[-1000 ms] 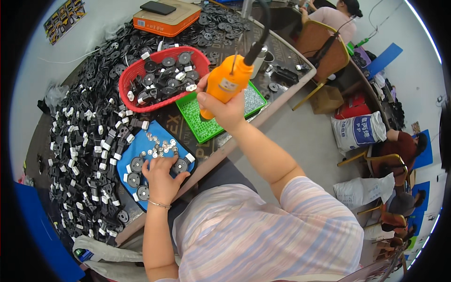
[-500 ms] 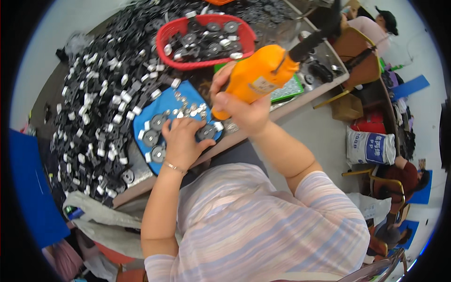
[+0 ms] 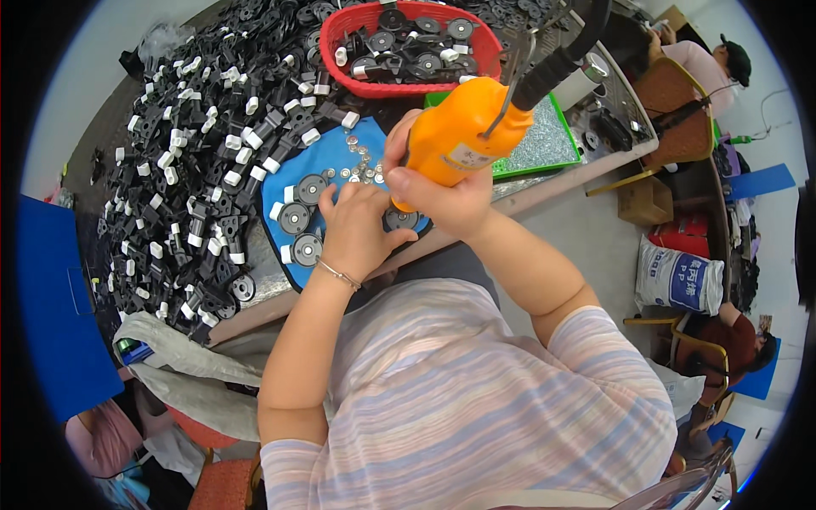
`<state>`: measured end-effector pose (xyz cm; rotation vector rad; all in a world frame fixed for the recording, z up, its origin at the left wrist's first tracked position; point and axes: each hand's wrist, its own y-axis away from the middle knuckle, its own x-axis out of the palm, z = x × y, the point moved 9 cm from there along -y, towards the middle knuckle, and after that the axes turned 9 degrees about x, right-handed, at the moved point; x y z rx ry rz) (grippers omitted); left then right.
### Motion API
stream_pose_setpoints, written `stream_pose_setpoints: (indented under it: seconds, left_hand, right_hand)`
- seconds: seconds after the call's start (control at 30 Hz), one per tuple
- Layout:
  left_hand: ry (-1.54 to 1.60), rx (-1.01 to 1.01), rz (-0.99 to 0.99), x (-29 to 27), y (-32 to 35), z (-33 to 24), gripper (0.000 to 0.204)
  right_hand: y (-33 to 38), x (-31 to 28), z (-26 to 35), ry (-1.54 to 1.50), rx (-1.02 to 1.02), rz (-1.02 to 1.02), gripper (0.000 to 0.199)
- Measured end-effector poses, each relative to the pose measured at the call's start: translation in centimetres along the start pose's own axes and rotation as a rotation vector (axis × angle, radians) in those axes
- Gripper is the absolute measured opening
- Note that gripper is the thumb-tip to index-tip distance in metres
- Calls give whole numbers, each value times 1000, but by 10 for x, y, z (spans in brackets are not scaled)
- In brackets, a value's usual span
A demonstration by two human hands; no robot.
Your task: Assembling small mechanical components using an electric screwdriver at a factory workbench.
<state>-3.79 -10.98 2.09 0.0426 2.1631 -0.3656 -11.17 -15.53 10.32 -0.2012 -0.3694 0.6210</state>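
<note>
A bulky orange power screwdriver (image 3: pixel 467 127) is held in my right hand (image 3: pixel 450 200), fingers wrapped round its body. Its lower end meets the back edge of a black wheel-like part (image 3: pixel 402 220); the exact contact is hidden. My left hand (image 3: pixel 353 229) reaches over the blue mat (image 3: pixel 293 166), its thumb and forefinger gripping that wheel while the other fingers spread. More black wheels with white tabs (image 3: pixel 295 218) lie left of this hand. Small shiny metal discs (image 3: pixel 364 161) are scattered on the mat behind my fingers.
A large pile of black parts with white tabs (image 3: pixel 204 187) covers the table's left. Behind the mat stands a red basket (image 3: pixel 408 88) of similar parts. A green tray (image 3: pixel 557 159) holds small silvery pieces. Beyond the table edge are a chair (image 3: pixel 680 89) and a sack (image 3: pixel 676 276).
The screwdriver's lower end has come closer to the wheel under my left hand. The whole view has shifted, so the table things appear farther right and mostly higher.
</note>
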Motion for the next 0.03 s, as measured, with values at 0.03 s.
stream_pose_setpoints:
  seconds: [0.03]
  left_hand:
    - [-6,2,3,1,0,0,41]
  right_hand:
    - [1,0,-1,0,1,-1,20]
